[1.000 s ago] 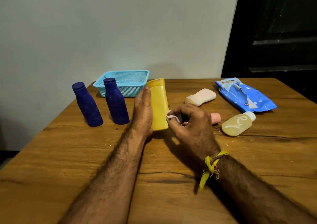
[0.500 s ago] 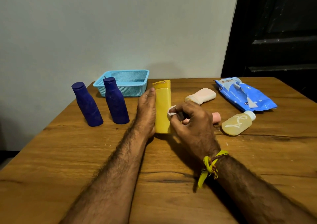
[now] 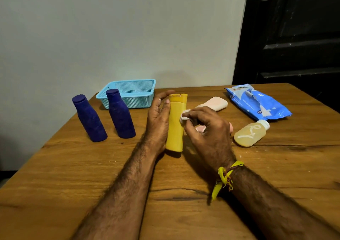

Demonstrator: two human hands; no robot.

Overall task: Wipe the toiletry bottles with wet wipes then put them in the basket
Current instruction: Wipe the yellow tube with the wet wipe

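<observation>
A tall yellow plastic bottle [image 3: 175, 124] stands upright near the middle of the wooden bench [image 3: 92, 166]. The left hand [image 3: 159, 120] grips it from the left side, thumb on the front by the cap, fingers behind. The right hand [image 3: 206, 129] pinches a small crumpled white wet wipe [image 3: 184, 116] and presses it against the bottle's right side.

Toward the bench's far left corner sits a light blue perforated plastic basket [image 3: 128, 92], with two dark blue plastic bottles [image 3: 89, 118] [image 3: 120, 114] standing in front of it, well apart from the hands. Behind the right hand lie a pale pink bottle [image 3: 215, 103] and a pink item [image 3: 200, 129] mostly hidden by the fingers. Just right of the hand lies a translucent amber bottle with a white cap [image 3: 251, 133]; beyond it, near the far right edge, a blue wet-wipe packet [image 3: 257, 102]. A yellow thread band [image 3: 225, 175] circles the right wrist.
</observation>
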